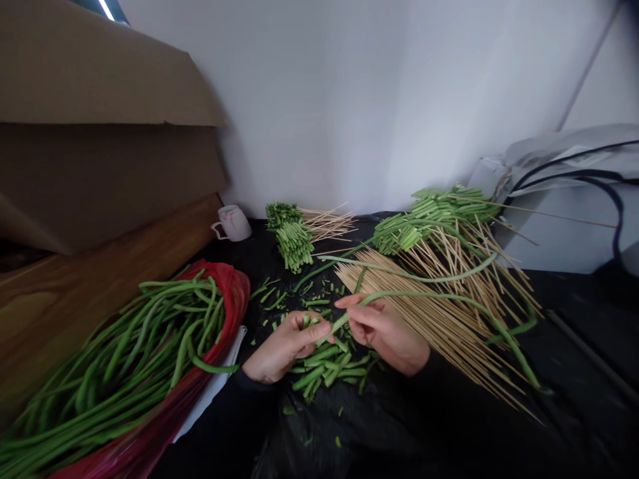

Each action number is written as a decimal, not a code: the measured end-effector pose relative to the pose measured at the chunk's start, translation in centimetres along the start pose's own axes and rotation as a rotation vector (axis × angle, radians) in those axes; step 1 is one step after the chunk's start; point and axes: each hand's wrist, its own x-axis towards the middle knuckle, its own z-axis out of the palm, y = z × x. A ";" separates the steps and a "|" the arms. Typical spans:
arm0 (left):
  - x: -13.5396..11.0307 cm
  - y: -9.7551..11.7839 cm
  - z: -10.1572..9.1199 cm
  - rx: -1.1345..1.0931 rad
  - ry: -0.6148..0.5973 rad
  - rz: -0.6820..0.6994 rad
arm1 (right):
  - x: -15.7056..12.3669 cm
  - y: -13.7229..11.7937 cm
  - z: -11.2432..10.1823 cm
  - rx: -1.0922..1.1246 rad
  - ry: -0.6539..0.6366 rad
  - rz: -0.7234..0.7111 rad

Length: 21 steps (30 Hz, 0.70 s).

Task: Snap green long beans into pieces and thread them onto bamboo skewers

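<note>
Between my two hands runs a long green bean [424, 295]. My left hand [287, 342] is closed on its end, thumb over fingers, with short green pieces showing inside the fingers. Just to the right, my right hand [382, 329] pinches the same bean, and its long tail curves away to the right over the skewers. Below both hands lies a pile of cut bean pieces [329, 369] on black plastic sheeting. Bare bamboo skewers [439, 319] are spread right of my right hand. Small bean scraps [272, 296] are scattered beyond my left hand.
A red plastic bag [234, 286] full of long beans [124, 346] sits at left. Skewered bean bundles [294, 246] and a larger heap of them [449, 209] lie near the wall. A white mug [233, 223] stands beside a cardboard box [110, 133]. Black cables [599, 176] hang at right.
</note>
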 end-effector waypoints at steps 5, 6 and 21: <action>-0.2 0.3 0.0 0.012 -0.022 0.007 | 0.1 -0.4 -0.1 0.082 0.024 -0.013; -0.1 0.2 0.0 0.009 0.013 0.032 | 0.1 -0.3 -0.1 0.045 0.026 -0.017; 0.4 -0.2 1.2 0.443 0.221 0.308 | -0.2 0.8 0.5 -0.451 0.155 -0.150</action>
